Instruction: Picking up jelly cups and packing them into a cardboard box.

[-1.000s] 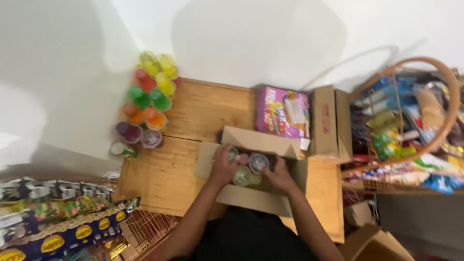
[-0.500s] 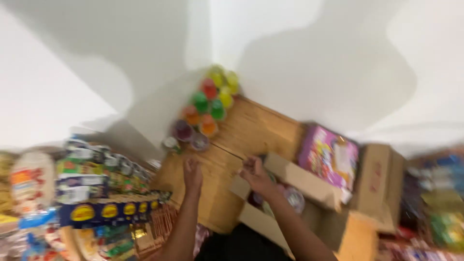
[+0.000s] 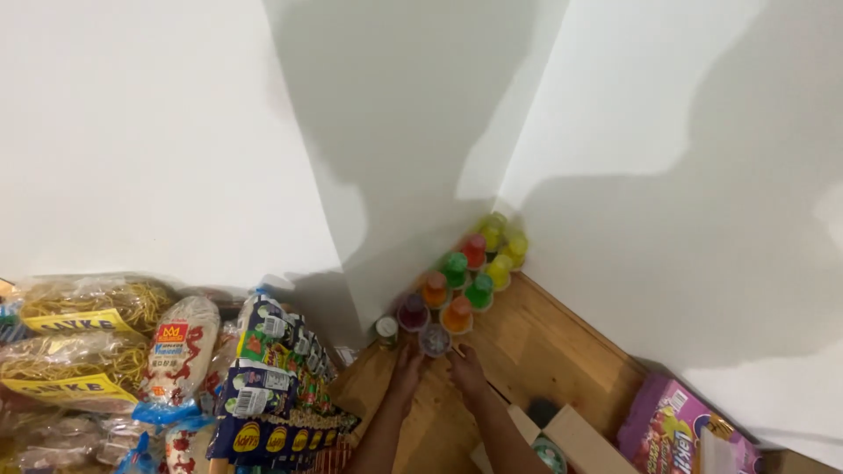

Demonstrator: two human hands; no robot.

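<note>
Two rows of small jelly cups (image 3: pixel 456 268) with coloured lids stand in the corner of a wooden shelf (image 3: pixel 544 351), running from yellow at the back to purple and orange at the front. My left hand (image 3: pixel 407 367) reaches forward, its fingertips just below a purple cup (image 3: pixel 413 312). My right hand (image 3: pixel 467 367) lies beside it, fingertips below an orange cup (image 3: pixel 457 314). A greyish cup (image 3: pixel 435 339) stands between the two hands. A white-lidded cup (image 3: pixel 386 328) sits left of it. Both hands have their fingers stretched out, and nothing shows inside them.
White walls meet in a corner behind the cups. At the left are bagged noodles (image 3: pixel 83 307) and stacked snack packets (image 3: pixel 263 369). An open cardboard box (image 3: pixel 571 434) sits at the bottom, with a pink and purple carton (image 3: pixel 676 430) at the lower right.
Both hands have left the cardboard box and moved to the front of the cup rows. The view has swung left and up toward the wall corner.
</note>
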